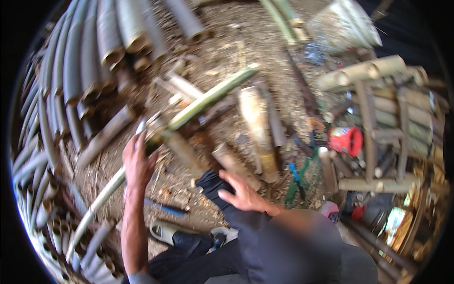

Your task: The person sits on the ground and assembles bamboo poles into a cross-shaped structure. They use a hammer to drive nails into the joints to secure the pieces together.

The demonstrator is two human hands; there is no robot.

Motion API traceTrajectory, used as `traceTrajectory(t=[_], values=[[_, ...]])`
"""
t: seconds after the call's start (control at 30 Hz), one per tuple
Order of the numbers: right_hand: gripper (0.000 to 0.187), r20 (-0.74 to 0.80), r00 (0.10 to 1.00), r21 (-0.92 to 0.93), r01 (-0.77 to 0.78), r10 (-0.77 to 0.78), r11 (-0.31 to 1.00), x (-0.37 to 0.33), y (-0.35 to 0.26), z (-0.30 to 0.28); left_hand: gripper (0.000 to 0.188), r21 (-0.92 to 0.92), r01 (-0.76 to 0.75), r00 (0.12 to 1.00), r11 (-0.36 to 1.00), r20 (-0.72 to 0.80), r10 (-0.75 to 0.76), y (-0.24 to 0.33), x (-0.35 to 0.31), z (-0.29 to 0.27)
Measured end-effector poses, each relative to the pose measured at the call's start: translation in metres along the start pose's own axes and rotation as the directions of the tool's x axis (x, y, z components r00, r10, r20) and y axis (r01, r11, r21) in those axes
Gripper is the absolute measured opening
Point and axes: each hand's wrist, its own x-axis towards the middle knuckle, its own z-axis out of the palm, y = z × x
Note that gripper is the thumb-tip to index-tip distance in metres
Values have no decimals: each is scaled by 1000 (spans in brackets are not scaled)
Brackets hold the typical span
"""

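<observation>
My left hand (136, 163) lies across a long, thin green bamboo pole (215, 97), which slants from the lower left to the upper middle. The pole passes between my thumb and fingers; the fingers are somewhat blurred. A pale, pointed tip, which I cannot name, shows just above them. Under the pole, beside the hand, stands a short upright bamboo piece (182, 151). My right hand (243, 191) rests on my dark-clothed knee, fingers apart, holding nothing. Right of the pole is a thick, yellowish bamboo section (259, 132).
Many cut bamboo poles (75, 61) are stacked at the left. A blue-handled tool (165, 208) lies near my shoe (163, 233). To the right are a red container (345, 141) and a bamboo frame (366, 123). A whitish bucket (345, 26) stands far right; wood chips cover the ground.
</observation>
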Motion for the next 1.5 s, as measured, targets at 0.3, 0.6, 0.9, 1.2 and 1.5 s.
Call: traceTrajectory(t=[0.3, 0.6, 0.9, 1.2, 1.5], values=[[73, 160, 979, 515, 24, -124, 857, -196, -76, -98, 42, -276, -160, 941, 948, 247, 231, 78, -115, -5], [70, 176, 934, 548, 170, -312, 819, -130, -28, -52, 55, -702, 659, 743, 268, 662, -94, 189, -184, -34], [13, -618, 786, -161, -118, -7, 980, -81, 83, -210, 47, -756, 399, 831, 520, 537, 143, 173, -178, -84], [32, -889, 438, 27, -240, 133, 970, 135, 176, -499, 29, -420, 621, 766, 662, 502, -401, 12, -214, -21], [40, -802, 583, -557, -653, -129, 513, 204, 108, -443, 34, -162, 691, 589, 704, 690, -420, -13, -235, -23]])
